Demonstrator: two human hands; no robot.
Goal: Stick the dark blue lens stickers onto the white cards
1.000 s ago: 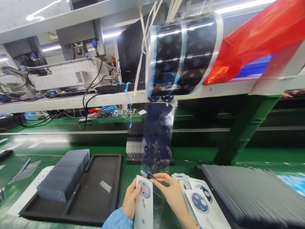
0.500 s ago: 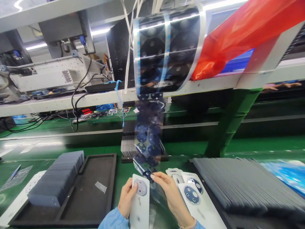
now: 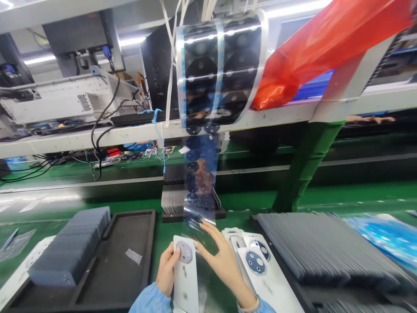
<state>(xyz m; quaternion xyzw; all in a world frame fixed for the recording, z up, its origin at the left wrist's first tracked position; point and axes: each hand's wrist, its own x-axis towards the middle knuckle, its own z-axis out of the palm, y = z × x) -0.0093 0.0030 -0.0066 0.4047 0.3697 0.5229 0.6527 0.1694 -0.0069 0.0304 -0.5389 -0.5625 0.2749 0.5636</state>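
Left hand: thumb on the face of the white plate, near the left rim of its round grey disc; gripping by the plate's left edge. Plate is held over the near side of the worktop, disc end up, long axis roughly upright in view, i.e. running away from the near edge.

Right hand: fingers spread, thumb and index well apart, no grip visible. Thumb tip is just beside the plate's upper right corner; index tip overlaps the lower end of the hanging film strip in view.

Key relation: strip runs top to bottom from the film roll, its lower part beyond the plate's top end. Right hand is nearer to it; left hand sits lower and to the left.

Also on the worktop: black tray toward the left, loose white plates just right of the right hand, grey plates beyond those toward the right.

Hard to read: whether index touches film or just lines up with it; strip's bottom end, clear and full of glare. Left fingers behind the plate hidden. Plate's lower end and the worktop's near edge cut off.
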